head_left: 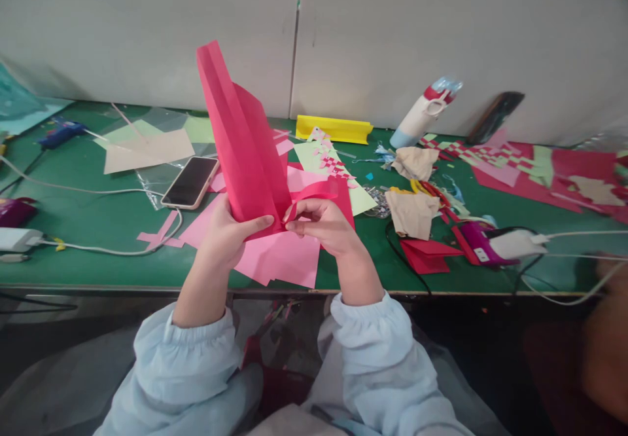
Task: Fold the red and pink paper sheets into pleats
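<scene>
A tall folded red paper piece (pixel 245 141) stands tilted above the table's front part, its creased panels rising up to the left. My left hand (pixel 234 230) is closed on its lower left edge, thumb lying across the front. At the lower right corner, my right hand (pixel 316 223) pinches a narrow red paper strip (pixel 316 191), which curls over the fingers. The strip's end by the fingertips touches or nearly touches the folded paper; I cannot tell whether they are joined. Pink paper sheets (pixel 289 259) lie on the table beneath both hands.
A phone (pixel 190 182) with a white cable lies left on the green table (pixel 112 217). Further left is a blue glue gun (pixel 63 133). Behind are a yellow tray (pixel 333 129) and a white bottle (pixel 422 114). Cloth pieces (pixel 413 212), scissors and a purple power socket (pixel 483 243) lie right.
</scene>
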Demonstrator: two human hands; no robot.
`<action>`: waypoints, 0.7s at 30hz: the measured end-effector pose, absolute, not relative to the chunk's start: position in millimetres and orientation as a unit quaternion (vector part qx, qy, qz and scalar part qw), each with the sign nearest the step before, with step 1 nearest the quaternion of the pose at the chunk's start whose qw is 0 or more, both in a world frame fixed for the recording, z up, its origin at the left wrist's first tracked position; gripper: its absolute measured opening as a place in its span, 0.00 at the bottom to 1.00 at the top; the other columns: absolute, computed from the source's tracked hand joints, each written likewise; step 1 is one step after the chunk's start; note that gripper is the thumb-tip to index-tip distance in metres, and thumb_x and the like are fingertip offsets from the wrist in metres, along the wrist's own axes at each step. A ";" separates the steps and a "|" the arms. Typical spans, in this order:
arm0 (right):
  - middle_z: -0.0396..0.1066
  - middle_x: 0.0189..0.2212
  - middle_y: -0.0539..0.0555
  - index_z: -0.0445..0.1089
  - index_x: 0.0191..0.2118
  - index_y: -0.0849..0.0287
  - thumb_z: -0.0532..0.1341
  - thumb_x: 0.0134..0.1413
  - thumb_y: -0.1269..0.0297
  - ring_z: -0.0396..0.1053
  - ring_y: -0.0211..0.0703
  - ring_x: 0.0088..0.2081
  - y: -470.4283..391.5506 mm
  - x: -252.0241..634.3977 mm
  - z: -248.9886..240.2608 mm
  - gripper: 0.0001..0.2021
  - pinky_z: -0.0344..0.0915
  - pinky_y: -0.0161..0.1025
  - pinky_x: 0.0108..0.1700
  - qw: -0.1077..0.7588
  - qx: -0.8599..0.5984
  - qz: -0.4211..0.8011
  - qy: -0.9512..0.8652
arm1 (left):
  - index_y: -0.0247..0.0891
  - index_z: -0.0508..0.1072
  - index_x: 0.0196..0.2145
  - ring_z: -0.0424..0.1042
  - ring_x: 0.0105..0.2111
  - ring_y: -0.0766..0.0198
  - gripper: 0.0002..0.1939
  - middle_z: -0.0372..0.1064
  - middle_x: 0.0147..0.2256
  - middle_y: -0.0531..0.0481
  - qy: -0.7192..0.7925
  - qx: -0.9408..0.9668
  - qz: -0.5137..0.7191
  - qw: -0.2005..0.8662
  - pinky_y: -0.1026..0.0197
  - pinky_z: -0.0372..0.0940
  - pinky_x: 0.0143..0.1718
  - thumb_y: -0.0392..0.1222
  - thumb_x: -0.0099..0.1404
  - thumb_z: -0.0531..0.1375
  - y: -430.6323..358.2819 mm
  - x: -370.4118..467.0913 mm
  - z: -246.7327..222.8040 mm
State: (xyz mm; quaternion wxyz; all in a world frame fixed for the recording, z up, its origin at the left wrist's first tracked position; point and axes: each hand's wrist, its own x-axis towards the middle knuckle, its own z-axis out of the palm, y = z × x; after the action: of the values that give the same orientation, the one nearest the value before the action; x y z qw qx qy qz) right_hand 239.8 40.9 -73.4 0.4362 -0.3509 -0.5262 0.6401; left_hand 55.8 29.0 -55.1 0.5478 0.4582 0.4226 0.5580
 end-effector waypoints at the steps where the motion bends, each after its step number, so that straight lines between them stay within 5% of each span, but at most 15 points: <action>1: 0.67 0.25 0.47 0.72 0.28 0.59 0.75 0.36 0.59 0.62 0.31 0.24 40.8 240.2 -73.4 0.15 0.60 0.34 0.26 0.434 -0.352 0.641 -0.527 | 0.39 0.72 0.44 0.77 0.41 0.52 0.31 0.75 0.42 0.45 0.421 0.460 0.559 0.546 0.55 0.76 0.38 0.37 0.41 0.74 28.8 55.6 -55.0; 21: 0.68 0.27 0.48 0.71 0.28 0.60 0.75 0.35 0.60 0.63 0.32 0.25 38.9 243.2 -72.3 0.15 0.63 0.35 0.28 0.452 -0.344 0.638 -0.520 | 0.39 0.71 0.42 0.75 0.42 0.52 0.31 0.74 0.40 0.47 0.449 0.440 0.565 0.534 0.53 0.75 0.39 0.36 0.38 0.74 31.4 57.9 -50.4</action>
State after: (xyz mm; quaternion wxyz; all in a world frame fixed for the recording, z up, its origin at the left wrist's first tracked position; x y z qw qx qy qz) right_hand 243.2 38.9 -72.3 0.4524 -0.3440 -0.5199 0.6378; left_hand 57.9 31.4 -50.4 0.5337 0.4405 0.4493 0.5650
